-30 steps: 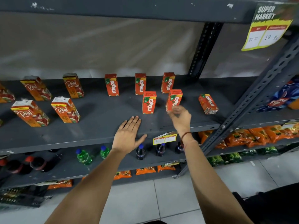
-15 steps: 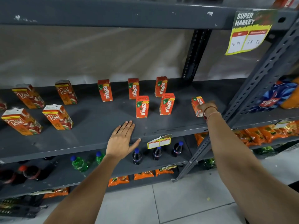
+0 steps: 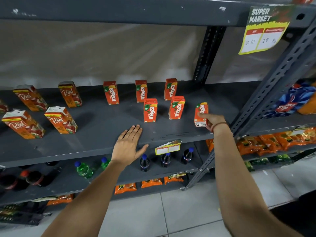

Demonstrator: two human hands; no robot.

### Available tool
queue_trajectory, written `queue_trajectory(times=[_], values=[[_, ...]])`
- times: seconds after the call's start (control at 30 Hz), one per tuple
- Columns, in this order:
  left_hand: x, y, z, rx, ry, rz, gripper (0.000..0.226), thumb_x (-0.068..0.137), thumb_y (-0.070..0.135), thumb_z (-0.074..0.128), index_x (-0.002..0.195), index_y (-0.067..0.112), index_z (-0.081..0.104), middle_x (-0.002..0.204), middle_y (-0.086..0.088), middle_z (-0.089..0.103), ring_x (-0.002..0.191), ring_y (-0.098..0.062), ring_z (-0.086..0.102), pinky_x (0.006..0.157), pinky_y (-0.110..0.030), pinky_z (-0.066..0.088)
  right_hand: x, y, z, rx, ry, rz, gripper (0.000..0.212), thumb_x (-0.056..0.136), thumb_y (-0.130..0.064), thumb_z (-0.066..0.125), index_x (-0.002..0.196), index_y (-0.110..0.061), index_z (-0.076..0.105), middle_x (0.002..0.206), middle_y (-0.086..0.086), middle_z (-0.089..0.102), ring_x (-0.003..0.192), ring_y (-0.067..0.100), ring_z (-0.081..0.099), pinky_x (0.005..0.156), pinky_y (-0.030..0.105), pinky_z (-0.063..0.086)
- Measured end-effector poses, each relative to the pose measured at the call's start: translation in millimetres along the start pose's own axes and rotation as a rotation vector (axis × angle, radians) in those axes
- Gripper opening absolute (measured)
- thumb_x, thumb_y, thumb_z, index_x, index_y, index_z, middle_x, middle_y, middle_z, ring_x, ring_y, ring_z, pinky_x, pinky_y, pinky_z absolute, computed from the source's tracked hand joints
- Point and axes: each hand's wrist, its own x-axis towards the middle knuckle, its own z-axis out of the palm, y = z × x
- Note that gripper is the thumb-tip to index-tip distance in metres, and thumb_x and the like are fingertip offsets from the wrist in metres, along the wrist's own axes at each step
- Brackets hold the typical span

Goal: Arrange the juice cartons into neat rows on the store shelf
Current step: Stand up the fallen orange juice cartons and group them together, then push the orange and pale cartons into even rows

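Small red Maaza cartons stand on the grey shelf (image 3: 95,127): three in a back row (image 3: 141,91) and two in front, one at the left (image 3: 150,110) and one at the right (image 3: 176,107). My right hand (image 3: 212,120) grips a further Maaza carton (image 3: 200,113) at the right end of the front row, lifted and tilted a little. My left hand (image 3: 128,146) lies flat, fingers apart, on the shelf's front edge. Larger orange Real cartons (image 3: 61,120) stand in two loose rows at the left.
A slanted grey upright (image 3: 273,77) rises right beside my right hand. A yellow price tag (image 3: 167,147) hangs from the shelf edge. Bottles (image 3: 144,162) stand on the shelf below, with orange snack packs (image 3: 273,141) lower right. A price sign (image 3: 263,29) hangs above.
My right hand left the front-row carton, reached right to the tipped carton at the shelf's end and took hold of it, raising it nearly upright. My left hand stayed flat.
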Motion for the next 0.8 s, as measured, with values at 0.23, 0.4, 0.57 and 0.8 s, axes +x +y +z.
queue_trajectory(times=[0.23, 0.4, 0.57, 0.8], values=[[-3, 0, -9, -0.102, 0.052, -0.007, 0.073, 0.089, 0.057, 0.038, 0.141, 0.006, 0.03, 0.151, -0.011, 0.028, 0.138, -0.022, 0.027, 0.113, -0.041, 0.02, -59, 53, 38, 0.322, -0.215, -0.268, 0.022, 0.078, -0.007, 0.071, 0.098, -0.012, 0.062, 0.103, 0.004, 0.068, 0.103, 0.016, 0.063, 0.086, 0.021, 0.049], [-21, -14, -16, -0.119, 0.085, -0.09, 0.072, 0.087, 0.057, 0.033, 0.136, 0.004, 0.039, 0.146, -0.014, 0.037, 0.135, -0.026, 0.032, 0.11, -0.047, 0.028, -78, 46, 104, 0.071, -0.426, -0.467, 0.04, 0.067, 0.001, 0.079, 0.094, -0.021, 0.06, 0.096, -0.003, 0.069, 0.079, -0.005, 0.069, 0.065, 0.011, 0.055], [-43, -36, -13, -0.105, 0.091, -0.151, 0.071, 0.087, 0.057, 0.032, 0.131, 0.003, 0.046, 0.14, -0.015, 0.046, 0.132, -0.027, 0.039, 0.107, -0.046, 0.031, -87, 39, 178, -0.22, -0.483, -0.687, 0.046, 0.065, -0.005, 0.082, 0.105, -0.013, 0.06, 0.108, 0.01, 0.069, 0.098, 0.02, 0.065, 0.093, 0.036, 0.051], [-45, -40, -10, -0.152, 0.134, -0.167, 0.062, 0.089, 0.05, 0.04, 0.131, 0.005, 0.047, 0.138, -0.013, 0.048, 0.131, -0.025, 0.041, 0.108, -0.043, 0.031, -88, 33, 234, -0.505, -0.535, -0.766, 0.058, 0.069, -0.016, 0.081, 0.119, -0.005, 0.054, 0.121, 0.015, 0.064, 0.114, 0.029, 0.059, 0.099, 0.041, 0.045]])
